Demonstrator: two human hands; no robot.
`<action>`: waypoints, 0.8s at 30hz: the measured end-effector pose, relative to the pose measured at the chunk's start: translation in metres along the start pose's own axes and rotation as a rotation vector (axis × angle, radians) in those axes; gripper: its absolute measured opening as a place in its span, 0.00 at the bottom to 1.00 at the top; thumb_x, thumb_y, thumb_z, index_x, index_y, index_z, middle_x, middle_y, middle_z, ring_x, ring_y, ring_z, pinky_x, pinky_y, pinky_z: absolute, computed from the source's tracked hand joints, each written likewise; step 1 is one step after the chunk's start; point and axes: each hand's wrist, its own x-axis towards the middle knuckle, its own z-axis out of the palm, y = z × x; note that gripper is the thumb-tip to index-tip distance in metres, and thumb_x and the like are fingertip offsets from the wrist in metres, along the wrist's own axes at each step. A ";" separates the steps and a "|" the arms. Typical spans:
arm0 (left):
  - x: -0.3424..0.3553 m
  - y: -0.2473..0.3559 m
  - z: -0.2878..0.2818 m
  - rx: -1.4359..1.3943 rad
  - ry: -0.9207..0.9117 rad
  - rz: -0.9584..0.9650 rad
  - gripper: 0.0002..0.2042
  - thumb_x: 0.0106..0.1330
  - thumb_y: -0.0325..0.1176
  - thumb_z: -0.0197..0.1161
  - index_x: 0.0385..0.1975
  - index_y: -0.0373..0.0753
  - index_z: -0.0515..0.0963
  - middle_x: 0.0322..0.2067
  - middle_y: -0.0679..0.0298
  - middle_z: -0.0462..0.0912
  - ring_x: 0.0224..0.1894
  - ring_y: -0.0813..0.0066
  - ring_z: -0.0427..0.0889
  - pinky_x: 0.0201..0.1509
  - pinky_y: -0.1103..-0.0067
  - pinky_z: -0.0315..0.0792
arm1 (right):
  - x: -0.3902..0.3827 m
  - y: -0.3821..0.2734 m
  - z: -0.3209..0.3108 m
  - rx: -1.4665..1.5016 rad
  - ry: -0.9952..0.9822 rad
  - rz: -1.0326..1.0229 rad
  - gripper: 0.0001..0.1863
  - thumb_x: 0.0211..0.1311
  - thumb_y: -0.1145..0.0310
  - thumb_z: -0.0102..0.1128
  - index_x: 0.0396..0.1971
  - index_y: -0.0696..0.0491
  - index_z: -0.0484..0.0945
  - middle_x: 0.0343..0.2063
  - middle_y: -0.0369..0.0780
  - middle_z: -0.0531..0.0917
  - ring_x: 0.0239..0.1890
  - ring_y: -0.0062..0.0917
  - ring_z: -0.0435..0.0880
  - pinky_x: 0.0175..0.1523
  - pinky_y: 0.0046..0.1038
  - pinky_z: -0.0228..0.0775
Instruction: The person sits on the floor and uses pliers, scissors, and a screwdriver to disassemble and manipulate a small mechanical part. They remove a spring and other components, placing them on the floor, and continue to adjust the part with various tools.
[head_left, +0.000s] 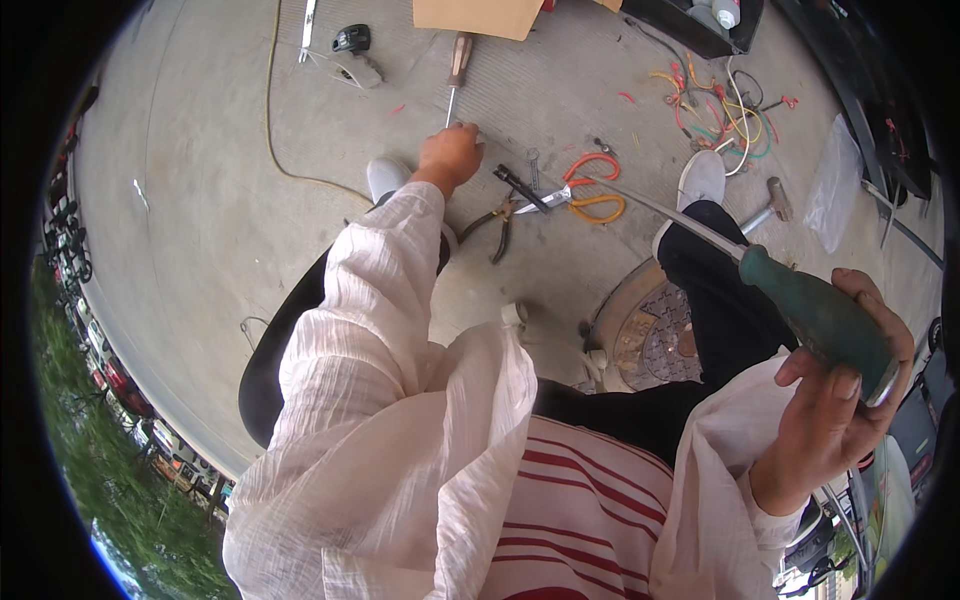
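Observation:
My right hand (835, 425) is wrapped round the dark green handle of a large screwdriver (800, 295). Its long metal shaft points up and left, over the ground. Farther away, my left hand (450, 158) is closed at the shaft end of another screwdriver (459, 62), whose brown handle points away from me; the tip is hidden by the hand. Just right of this hand lie black-handled pliers (497, 222), a black tool (520, 187), a small spanner (534, 168) and scissors (575, 192) with red and orange handles.
A hammer (772, 205) lies beside my right shoe (702, 180), near a clear plastic bag (832, 190). Tangled coloured wires (715, 110) are at the far right, below a black box (690, 30). A cardboard box (480, 15) stands ahead. A cable (270, 110) runs along the left.

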 end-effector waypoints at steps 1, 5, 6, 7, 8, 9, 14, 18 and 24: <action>0.015 -0.030 -0.034 0.055 -0.044 0.072 0.17 0.66 0.46 0.58 0.49 0.44 0.77 0.50 0.57 0.80 0.53 0.53 0.78 0.54 0.63 0.73 | 0.004 0.001 0.001 0.008 -0.065 -0.020 0.30 0.64 0.52 0.62 0.52 0.63 0.67 0.50 0.56 0.77 0.25 0.17 0.79 0.27 0.14 0.72; 0.022 -0.088 -0.182 0.366 0.017 0.245 0.16 0.68 0.41 0.56 0.51 0.43 0.77 0.41 0.55 0.84 0.45 0.53 0.83 0.50 0.64 0.75 | 0.028 0.011 0.024 0.080 -0.300 -0.028 0.19 0.73 0.62 0.47 0.56 0.60 0.67 0.51 0.53 0.78 0.32 0.18 0.80 0.40 0.17 0.72; 0.010 -0.081 -0.204 0.249 0.049 0.306 0.15 0.70 0.39 0.55 0.52 0.41 0.77 0.42 0.55 0.84 0.47 0.57 0.83 0.52 0.67 0.75 | 0.032 0.011 0.038 0.094 -0.321 -0.026 0.19 0.73 0.63 0.47 0.55 0.60 0.67 0.51 0.52 0.79 0.32 0.17 0.79 0.40 0.17 0.72; -0.004 -0.069 -0.212 0.089 0.041 0.339 0.16 0.73 0.39 0.53 0.54 0.40 0.76 0.45 0.55 0.84 0.51 0.60 0.82 0.56 0.71 0.75 | 0.035 0.011 0.055 0.105 -0.341 -0.027 0.18 0.73 0.64 0.46 0.55 0.60 0.67 0.51 0.52 0.79 0.32 0.17 0.78 0.40 0.17 0.72; -0.027 -0.051 -0.223 -0.090 -0.021 0.401 0.17 0.74 0.42 0.53 0.56 0.40 0.75 0.48 0.56 0.83 0.53 0.62 0.81 0.60 0.71 0.73 | 0.040 0.013 0.071 0.124 -0.369 -0.025 0.17 0.73 0.65 0.46 0.54 0.60 0.67 0.51 0.51 0.79 0.32 0.16 0.78 0.40 0.17 0.72; -0.041 -0.046 -0.221 -0.233 -0.015 0.568 0.19 0.74 0.44 0.53 0.57 0.41 0.75 0.48 0.59 0.83 0.54 0.65 0.81 0.59 0.72 0.73 | 0.046 0.009 0.090 0.157 -0.399 -0.038 0.17 0.72 0.65 0.46 0.54 0.60 0.67 0.50 0.50 0.80 0.32 0.16 0.77 0.40 0.17 0.72; -0.091 -0.014 -0.182 -0.938 0.107 0.800 0.23 0.71 0.39 0.60 0.63 0.40 0.70 0.47 0.61 0.82 0.49 0.71 0.81 0.55 0.75 0.74 | 0.098 0.004 0.166 0.054 -0.651 -0.216 0.19 0.71 0.65 0.49 0.56 0.58 0.66 0.50 0.45 0.81 0.32 0.15 0.76 0.39 0.17 0.71; -0.098 -0.017 -0.172 -1.129 0.070 0.698 0.20 0.68 0.32 0.63 0.59 0.37 0.73 0.46 0.63 0.83 0.49 0.74 0.81 0.55 0.76 0.74 | 0.106 -0.005 0.209 0.004 -0.711 -0.157 0.18 0.69 0.62 0.52 0.53 0.55 0.67 0.43 0.43 0.80 0.32 0.19 0.76 0.39 0.21 0.71; -0.078 -0.032 -0.152 -1.136 0.239 0.656 0.18 0.66 0.30 0.65 0.55 0.36 0.75 0.32 0.71 0.79 0.34 0.86 0.74 0.39 0.84 0.71 | 0.116 0.010 0.246 0.127 -0.737 -0.302 0.16 0.62 0.67 0.57 0.45 0.61 0.68 0.31 0.46 0.78 0.32 0.27 0.76 0.41 0.31 0.71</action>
